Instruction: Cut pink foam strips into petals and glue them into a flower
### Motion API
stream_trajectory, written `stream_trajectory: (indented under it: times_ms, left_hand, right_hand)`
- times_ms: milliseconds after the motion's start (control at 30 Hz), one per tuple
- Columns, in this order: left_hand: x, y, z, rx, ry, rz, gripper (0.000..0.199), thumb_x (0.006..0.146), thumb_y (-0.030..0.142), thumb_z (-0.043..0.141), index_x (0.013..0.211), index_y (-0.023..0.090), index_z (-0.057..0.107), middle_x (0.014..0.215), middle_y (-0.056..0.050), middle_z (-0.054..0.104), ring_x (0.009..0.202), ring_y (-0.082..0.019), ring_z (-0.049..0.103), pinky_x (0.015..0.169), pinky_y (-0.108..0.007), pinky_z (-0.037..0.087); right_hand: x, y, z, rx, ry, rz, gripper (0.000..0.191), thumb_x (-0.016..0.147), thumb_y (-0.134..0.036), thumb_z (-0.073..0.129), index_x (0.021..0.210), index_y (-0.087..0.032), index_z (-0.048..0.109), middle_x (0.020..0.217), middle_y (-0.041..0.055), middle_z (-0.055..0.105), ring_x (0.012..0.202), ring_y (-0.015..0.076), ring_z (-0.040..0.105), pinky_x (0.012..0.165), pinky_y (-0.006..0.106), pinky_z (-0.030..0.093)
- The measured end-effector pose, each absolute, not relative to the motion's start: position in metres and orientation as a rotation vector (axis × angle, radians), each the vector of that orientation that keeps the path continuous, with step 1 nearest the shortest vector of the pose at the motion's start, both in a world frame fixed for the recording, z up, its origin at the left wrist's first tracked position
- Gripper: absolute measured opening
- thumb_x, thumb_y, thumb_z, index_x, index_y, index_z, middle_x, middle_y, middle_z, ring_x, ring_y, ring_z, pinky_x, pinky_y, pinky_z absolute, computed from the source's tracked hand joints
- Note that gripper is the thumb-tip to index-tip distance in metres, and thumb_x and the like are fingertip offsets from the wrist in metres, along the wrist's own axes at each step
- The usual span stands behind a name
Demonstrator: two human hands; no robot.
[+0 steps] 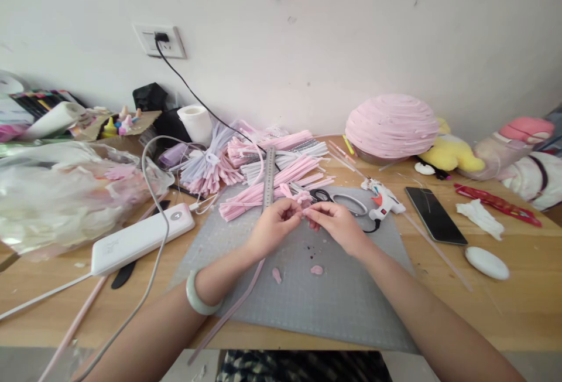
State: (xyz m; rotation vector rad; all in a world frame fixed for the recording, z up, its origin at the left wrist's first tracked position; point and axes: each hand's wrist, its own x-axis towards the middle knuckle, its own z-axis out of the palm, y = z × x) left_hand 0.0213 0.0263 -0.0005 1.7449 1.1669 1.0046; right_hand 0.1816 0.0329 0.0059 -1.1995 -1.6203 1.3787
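Past the front edge of the wooden bench (522,306), left hand (274,227) and right hand (337,224) curl together. Their fingers (324,214) pinch a small, soft-looking pink piece (306,212).

In the middle of the table (518,317) lies a cutting mat (307,309); above it are the left hand (273,227) and the right hand (340,227), with a small piece (306,212) between them. Two loose scraps (317,269) lie on the mat, nearer to the person. Behind the hands is a pile of stems (298,168), with a ruler (269,177) across it. At left lies a power bank (143,244), at right a phone (434,216). Behind the glue gun (387,199) stands a dome (390,127).
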Motion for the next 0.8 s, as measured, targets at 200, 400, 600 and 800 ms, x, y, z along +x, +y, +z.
stream_trajectory:
  times_ms: [200, 400, 600, 800]
  left_hand:
    - [0.023, 0.024, -0.002, 1.645, 1.125, 1.008, 0.010, 0.076, 0.022, 0.047, 0.071, 0.014, 0.051, 0.063, 0.003, 0.045, 0.059, -0.008, 0.042, 0.056, -0.020, 0.035]
    - [0.023, 0.023, -0.001, 1.774, 1.140, 1.040, 0.007, 0.075, 0.018, 0.047, 0.073, 0.015, 0.053, 0.066, 0.002, 0.049, 0.062, -0.009, 0.044, 0.058, -0.021, 0.036]
    - [0.024, 0.017, 0.007, 1.939, 1.179, 1.034, 0.007, 0.073, 0.012, 0.047, 0.069, 0.015, 0.052, 0.063, 0.002, 0.050, 0.061, -0.009, 0.045, 0.057, -0.020, 0.035]
    - [0.025, 0.016, 0.006, 1.990, 1.191, 1.037, 0.007, 0.073, 0.011, 0.047, 0.069, 0.015, 0.052, 0.063, 0.003, 0.051, 0.060, -0.009, 0.045, 0.057, -0.019, 0.036]
  right_hand:
    - [0.185, 0.033, 0.009, -1.138, -1.729, 1.191, 0.019, 0.073, -0.032, 0.059, 0.083, -0.018, 0.065, 0.081, 0.0034, 0.063, 0.071, 0.0145, 0.057, 0.064, 0.026, 0.044]
    - [0.191, 0.036, 0.010, -1.064, -1.948, 0.906, 0.017, 0.076, -0.031, 0.058, 0.085, -0.024, 0.070, 0.085, 0.0037, 0.067, 0.081, 0.0184, 0.058, 0.074, 0.031, 0.044]
    - [0.192, 0.035, 0.010, -1.042, -1.982, 0.859, 0.017, 0.078, -0.030, 0.056, 0.082, -0.026, 0.072, 0.077, 0.0029, 0.067, 0.070, 0.0162, 0.058, 0.067, 0.029, 0.045]
    - [0.189, 0.032, 0.010, -1.162, -1.833, 0.982, 0.015, 0.073, -0.029, 0.059, 0.072, -0.025, 0.073, 0.080, 0.0027, 0.069, 0.063, 0.0160, 0.058, 0.060, 0.029, 0.046]
